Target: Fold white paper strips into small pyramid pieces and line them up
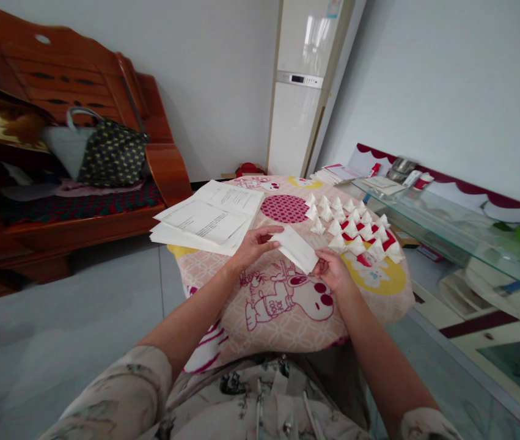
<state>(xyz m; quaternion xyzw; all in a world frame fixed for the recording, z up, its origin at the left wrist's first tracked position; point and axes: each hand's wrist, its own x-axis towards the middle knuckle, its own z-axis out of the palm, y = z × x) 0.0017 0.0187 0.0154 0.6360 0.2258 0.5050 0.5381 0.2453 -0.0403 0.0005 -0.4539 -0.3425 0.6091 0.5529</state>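
Observation:
Between my two hands is a folded white sheet of paper [294, 248], held a little above the cloth-covered table [227, 293]. My left hand [256, 246] pinches its left end with thumb and fingers. At the lower right corner, my right hand [330, 269] is closed on the same paper. To the left lies a stack of printed paper sheets [209, 214], fanned unevenly. Several small pointed white folded-paper pieces [352, 230] stand in rows on the right side of the table.
A glass-topped cabinet [452, 226] runs along the right, bearing papers, a metal container and other small items. On the left is a wooden bench [80, 208] with bags [113, 153] on it. A tall white air conditioner [294, 122] stands behind the table.

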